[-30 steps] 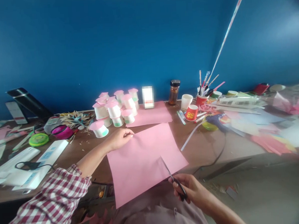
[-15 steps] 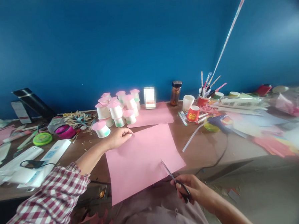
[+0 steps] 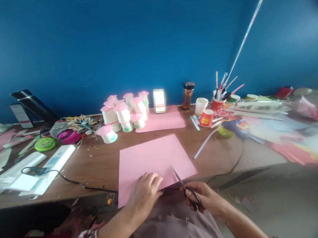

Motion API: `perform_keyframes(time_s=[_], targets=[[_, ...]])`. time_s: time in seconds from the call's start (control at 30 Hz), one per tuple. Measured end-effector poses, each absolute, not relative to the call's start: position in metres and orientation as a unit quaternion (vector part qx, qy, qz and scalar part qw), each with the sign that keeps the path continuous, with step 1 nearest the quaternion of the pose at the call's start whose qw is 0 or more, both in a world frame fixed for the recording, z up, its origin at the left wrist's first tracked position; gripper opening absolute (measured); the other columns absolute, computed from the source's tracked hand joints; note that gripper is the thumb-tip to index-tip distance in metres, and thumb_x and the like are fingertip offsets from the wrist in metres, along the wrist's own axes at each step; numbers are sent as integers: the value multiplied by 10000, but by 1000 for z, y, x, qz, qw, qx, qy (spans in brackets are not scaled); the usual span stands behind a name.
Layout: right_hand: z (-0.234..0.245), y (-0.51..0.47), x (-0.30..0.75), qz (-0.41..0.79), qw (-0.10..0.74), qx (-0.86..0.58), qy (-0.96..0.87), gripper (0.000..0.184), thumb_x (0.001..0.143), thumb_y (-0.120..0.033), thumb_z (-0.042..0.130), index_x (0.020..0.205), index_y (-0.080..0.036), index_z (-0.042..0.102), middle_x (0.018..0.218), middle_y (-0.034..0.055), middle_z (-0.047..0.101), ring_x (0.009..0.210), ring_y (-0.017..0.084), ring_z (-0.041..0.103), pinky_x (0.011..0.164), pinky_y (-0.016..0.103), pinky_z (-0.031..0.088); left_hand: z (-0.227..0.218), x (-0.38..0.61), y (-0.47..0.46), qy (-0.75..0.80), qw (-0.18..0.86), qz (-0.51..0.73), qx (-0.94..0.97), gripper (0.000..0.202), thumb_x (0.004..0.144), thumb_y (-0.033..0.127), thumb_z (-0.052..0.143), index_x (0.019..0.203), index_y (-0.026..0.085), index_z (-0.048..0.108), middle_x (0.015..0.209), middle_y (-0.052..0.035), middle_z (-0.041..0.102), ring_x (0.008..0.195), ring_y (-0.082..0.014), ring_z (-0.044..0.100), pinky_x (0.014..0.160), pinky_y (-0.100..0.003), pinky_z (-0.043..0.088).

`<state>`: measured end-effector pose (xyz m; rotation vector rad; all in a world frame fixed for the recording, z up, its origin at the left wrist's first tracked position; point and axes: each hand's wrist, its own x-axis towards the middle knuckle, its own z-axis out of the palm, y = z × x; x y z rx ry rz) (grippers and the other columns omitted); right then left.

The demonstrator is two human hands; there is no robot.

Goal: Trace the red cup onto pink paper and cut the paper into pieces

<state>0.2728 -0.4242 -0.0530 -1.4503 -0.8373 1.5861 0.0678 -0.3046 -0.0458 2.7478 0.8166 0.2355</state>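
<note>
The pink paper sheet point(image 3: 150, 155) overhangs the front of the worktop point(image 3: 94, 166). The left hand point(image 3: 144, 190) rests on it, fingers half-curled; whether they pinch it, I cannot tell. The right hand point(image 3: 204, 196) grips black-handled scissors point(image 3: 181, 182), blades at the paper: cutting seems in hand, calling for a steady sheet. Bare worktop flanks both sides.

I get moderate light, pale glare on the blue wall point(image 3: 149, 45) at right; right-hand papers point(image 3: 293, 129) smeared, white rectangle point(image 3: 159, 100) pixelated, top-right corner dark.
</note>
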Motion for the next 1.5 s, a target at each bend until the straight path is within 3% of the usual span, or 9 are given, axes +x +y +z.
perform_keyframes(time_s=[0.07,0.27,0.6,1.03,1.5], targets=[[-51,-425,273,629,402,-576,-334,436,775,-537,616,932,-130,604,646,-6,591,521,73,520,408,151,259,-47,66,-303,292,154,117,937,175,841,213,538,1000,227,608,1009,-58,633,916,-212,577,815,-355,480],[-46,-422,270,620,394,-588,-340,456,768,-569,603,889,-129,592,639,-4,594,504,68,526,389,138,275,-52,63,-301,337,205,246,886,147,885,248,467,880,210,608,866,-35,646,820,-164,605,745,-286,489],[-44,-410,266,611,386,-600,-343,523,743,-643,569,875,-138,599,644,5,608,511,92,554,367,147,318,-81,69,-317,312,199,361,856,109,866,156,500,922,192,586,859,-35,626,818,-165,572,756,-313,457],[-40,-400,266,562,396,-627,-367,509,743,-629,577,809,-124,579,603,7,586,475,77,507,346,137,306,-82,73,-323,222,90,386,891,221,796,59,574,998,145,596,866,-67,643,832,-202,556,788,-372,453],[-46,-398,266,552,424,-634,-337,518,721,-650,588,682,-134,571,563,4,575,444,62,474,340,137,276,-75,78,-331,209,87,388,894,209,816,79,559,1008,148,605,862,-64,660,808,-194,567,789,-375,464]])
